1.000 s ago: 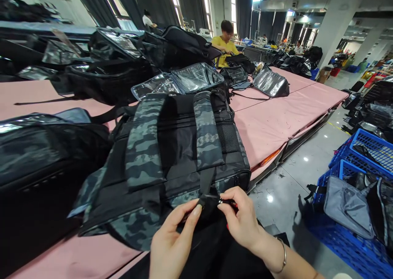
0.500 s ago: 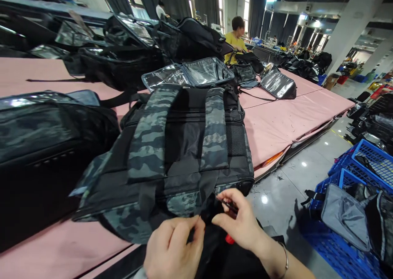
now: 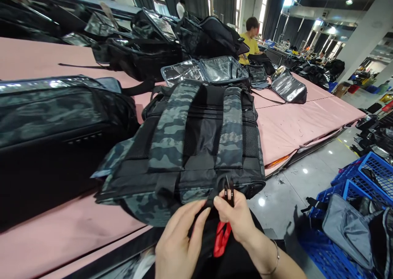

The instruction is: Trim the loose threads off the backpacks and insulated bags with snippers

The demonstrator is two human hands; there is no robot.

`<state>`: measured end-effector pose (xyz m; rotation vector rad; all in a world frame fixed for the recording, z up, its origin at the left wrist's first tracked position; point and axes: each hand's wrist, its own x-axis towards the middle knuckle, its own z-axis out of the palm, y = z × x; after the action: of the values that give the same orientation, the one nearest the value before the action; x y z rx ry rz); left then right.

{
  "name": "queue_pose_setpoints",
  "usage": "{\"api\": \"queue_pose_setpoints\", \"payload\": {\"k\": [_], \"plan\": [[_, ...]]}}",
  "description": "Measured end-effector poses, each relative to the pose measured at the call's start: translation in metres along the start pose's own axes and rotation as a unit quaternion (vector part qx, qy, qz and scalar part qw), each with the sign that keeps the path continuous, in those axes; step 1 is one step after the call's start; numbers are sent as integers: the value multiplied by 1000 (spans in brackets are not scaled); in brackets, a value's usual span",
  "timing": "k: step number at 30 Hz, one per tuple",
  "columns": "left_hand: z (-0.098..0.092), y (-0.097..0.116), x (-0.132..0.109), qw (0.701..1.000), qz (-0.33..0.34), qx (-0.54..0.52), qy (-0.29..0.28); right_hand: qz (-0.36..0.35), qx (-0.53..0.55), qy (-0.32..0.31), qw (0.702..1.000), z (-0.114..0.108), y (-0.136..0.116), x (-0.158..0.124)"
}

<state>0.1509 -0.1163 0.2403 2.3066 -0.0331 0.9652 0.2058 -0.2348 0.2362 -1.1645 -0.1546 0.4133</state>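
A black and grey camouflage backpack (image 3: 204, 139) lies in front of me, its two shoulder straps facing up and its near end at the table edge. At that end my left hand (image 3: 181, 239) pinches a black webbing strap (image 3: 213, 194) between thumb and fingers. Close beside it on the right, my right hand (image 3: 238, 217) is closed round a pair of small scissors (image 3: 222, 241) with red handles. Their dark blades point up and away from me, over the bag's lower edge. The strap's tip is hidden by my fingers.
A pink-covered table (image 3: 291, 125) carries a large black bag (image 3: 58, 164) at left, silver-lined bags (image 3: 225, 68) behind and more bags beyond. Blue crates (image 3: 322, 242) with bag parts stand on the floor at right. A person in yellow (image 3: 249, 43) works farther back.
The scissors have turned in my right hand, so blades and red handles now show. My left hand's fingers have straightened somewhat. The view has shifted, moving the backpack right in the picture.
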Motion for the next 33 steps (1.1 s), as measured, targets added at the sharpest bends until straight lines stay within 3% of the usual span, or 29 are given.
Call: {"api": "queue_pose_setpoints", "payload": {"k": [2,6,14,28,33], "plan": [[0,-1,2,1000,3,-7,10,-45,-114,4,992,-4,-8,-9],[3,2,2,999,1,-10,48,-129,-321,18,938,-15,-25,-34],[6,5,0,998,12,-15,65,-228,-414,54,880,-23,-24,-33],[9,3,-3,998,14,-20,60,-221,-395,62,889,-23,-31,-33],[7,0,-3,998,46,15,50,-204,-401,38,892,-26,-34,-30]]}}
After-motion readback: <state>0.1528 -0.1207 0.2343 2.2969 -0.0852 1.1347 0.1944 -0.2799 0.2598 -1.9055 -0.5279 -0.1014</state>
